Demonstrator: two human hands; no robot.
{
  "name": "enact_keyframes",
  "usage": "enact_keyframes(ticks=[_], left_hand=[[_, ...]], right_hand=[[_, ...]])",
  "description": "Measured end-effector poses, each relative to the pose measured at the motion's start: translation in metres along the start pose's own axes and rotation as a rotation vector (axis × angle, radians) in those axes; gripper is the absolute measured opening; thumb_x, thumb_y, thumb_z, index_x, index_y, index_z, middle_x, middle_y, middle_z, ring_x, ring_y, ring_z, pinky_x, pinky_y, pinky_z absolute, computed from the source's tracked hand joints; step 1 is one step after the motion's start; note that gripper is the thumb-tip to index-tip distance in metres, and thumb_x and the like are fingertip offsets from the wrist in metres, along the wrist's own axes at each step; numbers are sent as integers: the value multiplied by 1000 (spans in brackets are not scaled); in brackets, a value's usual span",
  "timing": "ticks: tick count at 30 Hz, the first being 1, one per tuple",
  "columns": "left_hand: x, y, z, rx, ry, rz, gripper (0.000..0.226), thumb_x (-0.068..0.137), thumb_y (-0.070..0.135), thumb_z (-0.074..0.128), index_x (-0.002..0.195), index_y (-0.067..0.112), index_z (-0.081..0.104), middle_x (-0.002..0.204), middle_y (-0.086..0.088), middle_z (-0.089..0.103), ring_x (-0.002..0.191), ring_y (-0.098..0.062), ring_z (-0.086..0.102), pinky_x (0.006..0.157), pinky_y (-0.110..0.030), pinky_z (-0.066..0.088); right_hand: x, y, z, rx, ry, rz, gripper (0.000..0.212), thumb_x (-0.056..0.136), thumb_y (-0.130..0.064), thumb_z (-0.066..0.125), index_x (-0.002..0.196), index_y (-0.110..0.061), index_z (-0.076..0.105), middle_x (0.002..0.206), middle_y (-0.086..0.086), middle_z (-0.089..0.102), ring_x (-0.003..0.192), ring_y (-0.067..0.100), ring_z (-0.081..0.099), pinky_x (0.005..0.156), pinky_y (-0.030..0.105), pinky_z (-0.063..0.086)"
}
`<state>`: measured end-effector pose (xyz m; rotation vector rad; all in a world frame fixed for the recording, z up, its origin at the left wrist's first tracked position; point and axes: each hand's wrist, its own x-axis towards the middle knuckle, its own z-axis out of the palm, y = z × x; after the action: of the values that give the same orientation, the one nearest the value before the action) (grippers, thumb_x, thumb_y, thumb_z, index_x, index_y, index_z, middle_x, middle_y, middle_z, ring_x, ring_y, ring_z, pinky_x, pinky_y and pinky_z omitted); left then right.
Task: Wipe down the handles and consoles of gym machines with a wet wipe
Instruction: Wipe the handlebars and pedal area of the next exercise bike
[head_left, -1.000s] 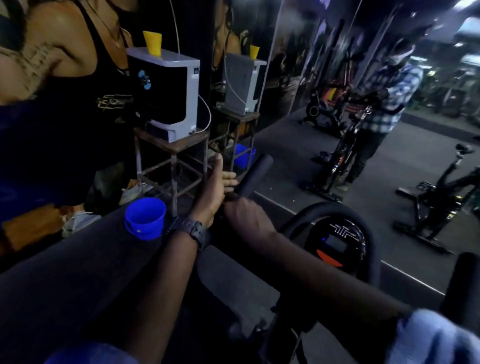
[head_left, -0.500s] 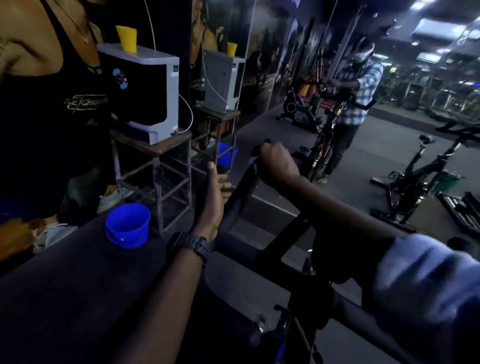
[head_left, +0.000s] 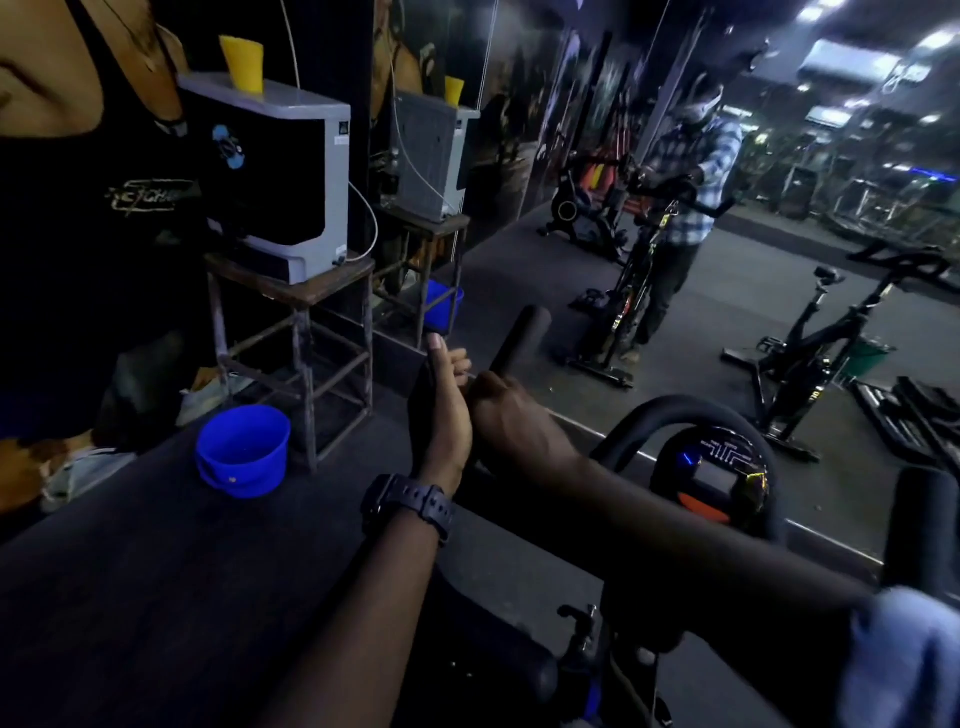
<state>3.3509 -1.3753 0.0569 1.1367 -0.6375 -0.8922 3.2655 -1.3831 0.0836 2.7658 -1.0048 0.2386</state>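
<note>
Gripping the left handlebar (head_left: 519, 338) low with right hand (head_left: 511, 421); bracing it beside left hand (head_left: 441, 415), fingers curled round bar; wipe unseen.

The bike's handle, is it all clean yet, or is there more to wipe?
Not finished. Nothing shows which parts are already clean. Right now the right hand is wrapped round the left handle, low on the grip, and the left hand grips the same bar beside it; the wipe itself is hidden. The round console and the right handle are untouched at this moment, so they probably come next.
</note>
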Motion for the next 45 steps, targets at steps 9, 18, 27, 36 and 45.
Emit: enact_keyframes(ticks=[9, 18, 27, 36, 45], left_hand=[[-3, 2, 1, 6, -54, 18, 86, 68, 90, 18, 99, 28, 67, 105, 1, 74, 98, -15, 68, 89, -34, 50], [-3, -4, 0, 43, -99, 51, 83, 74, 88, 17, 101, 29, 68, 101, 5, 75, 103, -13, 66, 97, -37, 48], [0, -5, 0, 62, -85, 61, 76, 85, 79, 15, 103, 27, 69, 99, 6, 75, 101, -12, 67, 98, -38, 49], [-3, -4, 0, 20, -48, 30, 82, 73, 89, 21, 95, 25, 68, 97, 0, 73, 94, -16, 68, 91, -38, 51], [0, -7, -1, 55, -66, 19, 82, 72, 92, 21, 95, 29, 68, 93, 5, 73, 98, -15, 68, 99, -43, 50]], right_hand=[[36, 46, 20, 771, 605, 1080, 6, 88, -12, 60, 93, -15, 61, 102, 11, 66, 93, 27, 61, 81, 30, 44], [42, 73, -12, 1205, 499, 1154, 34, 93, 1, 45, 66, -17, 54, 66, -4, 49, 60, 9, 46, 51, 24, 39], [23, 35, 51, 1776, 33, 1312, 37, 103, -20, 29, 90, -4, 60, 81, 18, 63, 62, 27, 60, 55, 33, 51], [47, 72, -8, 1872, 343, 1299, 46, 106, -20, 24, 83, 0, 58, 80, 16, 58, 72, 24, 52, 70, 26, 48], [68, 107, 1, 655, 459, 903, 30, 85, -13, 49, 103, -7, 72, 102, 14, 73, 95, 32, 67, 80, 38, 56]])
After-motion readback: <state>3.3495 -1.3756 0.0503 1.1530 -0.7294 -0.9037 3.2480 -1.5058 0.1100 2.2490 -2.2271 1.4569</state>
